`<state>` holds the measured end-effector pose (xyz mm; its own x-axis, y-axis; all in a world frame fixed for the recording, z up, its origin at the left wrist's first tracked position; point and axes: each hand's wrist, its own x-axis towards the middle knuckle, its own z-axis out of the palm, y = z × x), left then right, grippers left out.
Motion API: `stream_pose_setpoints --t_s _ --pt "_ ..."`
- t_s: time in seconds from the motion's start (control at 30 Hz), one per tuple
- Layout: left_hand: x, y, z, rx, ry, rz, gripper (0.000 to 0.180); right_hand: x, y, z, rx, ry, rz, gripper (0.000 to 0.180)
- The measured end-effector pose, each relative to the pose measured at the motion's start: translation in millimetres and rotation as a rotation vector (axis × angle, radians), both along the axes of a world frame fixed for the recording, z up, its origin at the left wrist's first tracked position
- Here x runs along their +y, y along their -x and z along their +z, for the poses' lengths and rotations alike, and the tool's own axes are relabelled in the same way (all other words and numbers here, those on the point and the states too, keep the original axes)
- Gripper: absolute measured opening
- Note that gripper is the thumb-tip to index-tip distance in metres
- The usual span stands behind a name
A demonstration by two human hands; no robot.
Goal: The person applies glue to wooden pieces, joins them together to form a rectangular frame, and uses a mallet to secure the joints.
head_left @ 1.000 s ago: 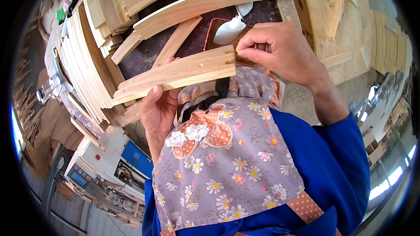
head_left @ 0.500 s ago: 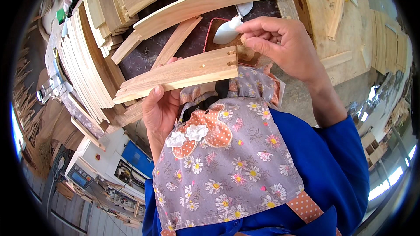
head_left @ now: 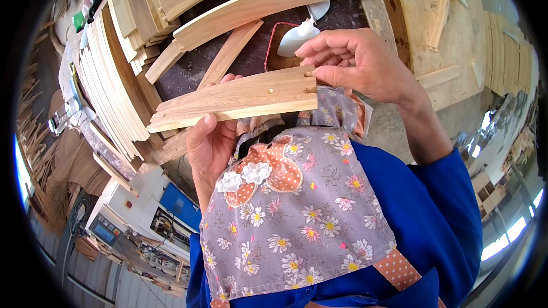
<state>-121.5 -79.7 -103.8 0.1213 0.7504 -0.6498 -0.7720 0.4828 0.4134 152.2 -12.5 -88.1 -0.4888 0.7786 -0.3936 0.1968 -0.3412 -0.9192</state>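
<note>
My left hand (head_left: 212,142) grips a short wooden board (head_left: 234,98) from below, thumb on the near edge and fingers behind. The board lies nearly level in front of the apron, a small pale spot on its face. Two dark round holes or slots show at its right end. There my right hand (head_left: 362,65) is closed, fingers curled and thumb tip at the upper hole; whatever it pinches is too small to make out. Just behind, a white squeeze bottle (head_left: 295,39) lies tilted in a red-rimmed tray (head_left: 268,51).
A long curved board (head_left: 274,8) spans the dark table behind my hands, with a narrow slat (head_left: 231,51) beneath it. Stacked wooden strips (head_left: 111,80) fill the left side. On the right stands a plywood surface (head_left: 462,34) with loose offcuts. A white machine (head_left: 128,205) is at lower left.
My right hand has come down from beside the bottle to the board's right end. The board has shifted slightly right and turned, its right end a little lower.
</note>
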Motion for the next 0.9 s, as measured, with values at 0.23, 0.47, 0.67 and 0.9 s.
stream_pose_setpoints --t_s 0.23,0.47,0.67,0.9 --pt "-0.6 -1.1 0.5 0.021 0.002 -0.016 0.063 -0.3 3.9 1.6 -0.114 -0.025 0.047 0.027" --pt "-0.8 -1.0 1.0 -0.002 0.006 -0.029 0.062 3.5 0.4 8.7 -0.030 0.089 0.017 0.031" --pt "-0.6 -1.7 0.6 0.024 0.003 -0.044 0.062 7.2 1.7 8.0 -0.092 0.110 0.076 0.033" --pt "-2.9 0.2 -0.8 0.011 0.000 -0.050 0.063 11.5 4.5 8.6 -0.176 0.052 0.153 0.034"
